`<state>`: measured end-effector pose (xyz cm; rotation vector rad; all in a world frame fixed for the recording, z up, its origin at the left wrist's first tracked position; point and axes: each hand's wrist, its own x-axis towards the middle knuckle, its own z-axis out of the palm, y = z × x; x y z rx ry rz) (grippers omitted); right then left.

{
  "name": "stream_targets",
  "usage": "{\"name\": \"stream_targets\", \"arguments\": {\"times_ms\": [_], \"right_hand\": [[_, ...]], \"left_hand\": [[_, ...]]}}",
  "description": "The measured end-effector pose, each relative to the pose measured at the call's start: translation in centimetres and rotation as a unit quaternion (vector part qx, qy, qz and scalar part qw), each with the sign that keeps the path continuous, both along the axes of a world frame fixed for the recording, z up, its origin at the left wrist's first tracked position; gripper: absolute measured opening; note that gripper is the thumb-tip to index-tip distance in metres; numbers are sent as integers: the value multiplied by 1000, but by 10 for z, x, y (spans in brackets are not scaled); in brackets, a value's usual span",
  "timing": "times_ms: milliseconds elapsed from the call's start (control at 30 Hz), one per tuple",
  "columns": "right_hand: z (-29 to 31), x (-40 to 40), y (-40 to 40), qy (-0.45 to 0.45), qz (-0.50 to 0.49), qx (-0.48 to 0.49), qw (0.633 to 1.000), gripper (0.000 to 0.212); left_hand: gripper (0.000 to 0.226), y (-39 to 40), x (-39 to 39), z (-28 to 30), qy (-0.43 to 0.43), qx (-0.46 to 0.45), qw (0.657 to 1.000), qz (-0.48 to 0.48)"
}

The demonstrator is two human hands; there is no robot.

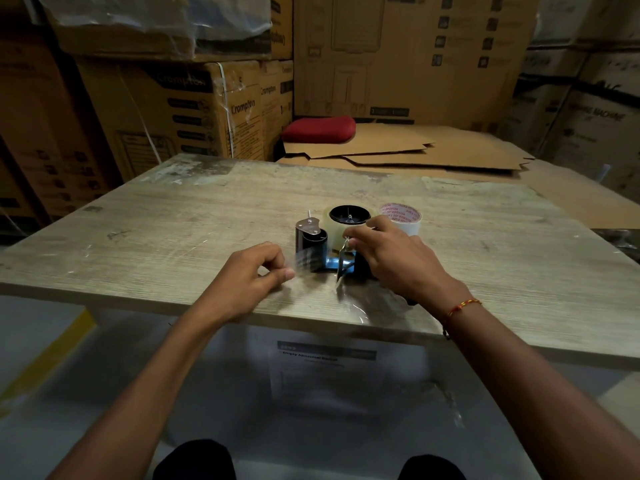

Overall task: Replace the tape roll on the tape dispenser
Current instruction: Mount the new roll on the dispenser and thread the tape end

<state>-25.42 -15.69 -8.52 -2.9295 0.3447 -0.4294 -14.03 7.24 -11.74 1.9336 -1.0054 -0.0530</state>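
The left hand (256,271) rests on the table (173,230) near its front edge, fingers curled loosely with thumb and forefinger pinched together — whether a strand of tape is between them I cannot tell. Just at its 2 o'clock lies the tape dispenser (322,244), on its side, with a clear tape roll (334,221) on its black hub. The right hand (391,252) drapes over the dispenser's handle end, fingers closed around it. At the dispenser's 2 o'clock — touching the fingers or not, unclear — stands a spare tape roll (403,218) with red print.

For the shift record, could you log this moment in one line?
right hand: on tape dispenser | left hand: loosely curled beside it | spare roll: on table
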Motion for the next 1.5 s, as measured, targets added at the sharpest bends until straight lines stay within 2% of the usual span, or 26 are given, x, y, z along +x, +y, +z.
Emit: {"name": "stream_targets", "arguments": {"times_ms": [167,433,500,633,867,967,1300,1500], "right_hand": [[-1,0,-3,0,11,8,1000,39],[-1,1,-6,-9,26,17,999,38],[0,1,-9,-13,39,23,999,38],[-1,3,-11,-12,51,26,998,38],[-3,3,-13,-22,54,27,998,38],[-4,4,-14,-26,56,32,998,38],[-1,3,-16,-17,67,43,997,39],[-1,3,-26,-10,106,57,993,35]], "left_hand": [[11,-3,15,-1,55,-21,997,53],[10,-18,30,0,158,-70,983,64],[11,-21,32,2,184,-88,978,50],[33,-21,32,9,237,-99,966,-10],[10,-18,35,8,266,-100,959,-18],[16,-16,33,10,276,-110,954,-35],[14,-1,40,18,281,-40,954,-97],[16,5,54,28,314,4,936,-158]]}}
